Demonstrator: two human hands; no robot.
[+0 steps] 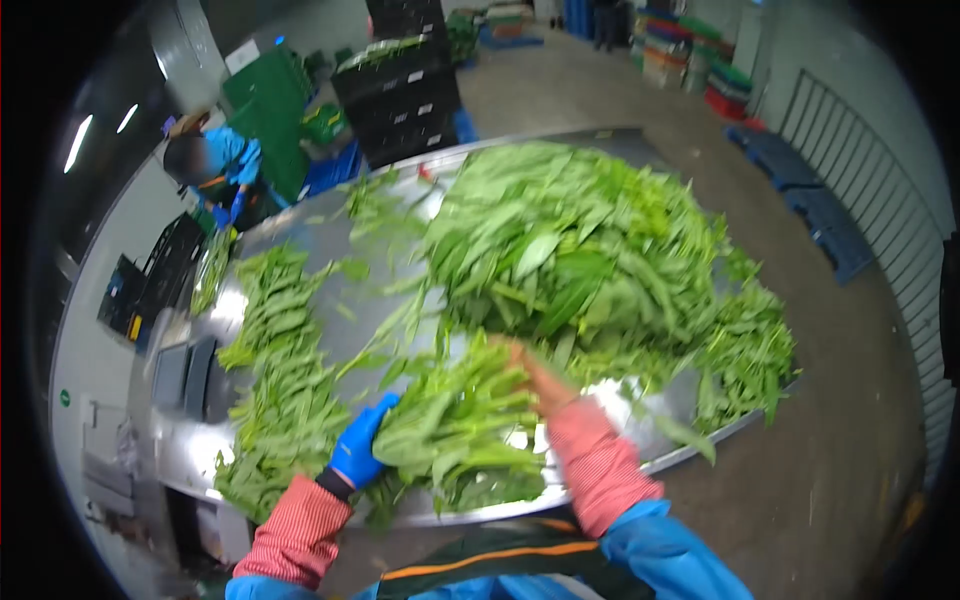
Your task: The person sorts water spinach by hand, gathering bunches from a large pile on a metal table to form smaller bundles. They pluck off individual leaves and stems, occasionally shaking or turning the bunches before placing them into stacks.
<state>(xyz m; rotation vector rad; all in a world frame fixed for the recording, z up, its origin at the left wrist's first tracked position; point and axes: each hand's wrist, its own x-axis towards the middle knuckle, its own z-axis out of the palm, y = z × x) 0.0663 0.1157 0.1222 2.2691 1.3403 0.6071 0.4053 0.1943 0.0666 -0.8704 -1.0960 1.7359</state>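
Near the table's front edge, my left hand [363,442], in a blue glove, is wrapped round the left side of a bunch of leafy greens [450,415]. My right hand [530,372], bare, touches the stems at the bunch's upper right; its fingers are blurred and partly hidden by the greens. A large heap of greens [570,240] lies on the metal table [345,300] just beyond my right hand. Along the left side of the table runs a row of greens [285,380].
A co-worker in blue sleeves [235,155] stands at the table's far left. Black crates [400,105] are stacked behind the table. Grey trays [185,378] sit at its left edge. Blue pallets [830,225] and a metal railing [860,150] are on the right.
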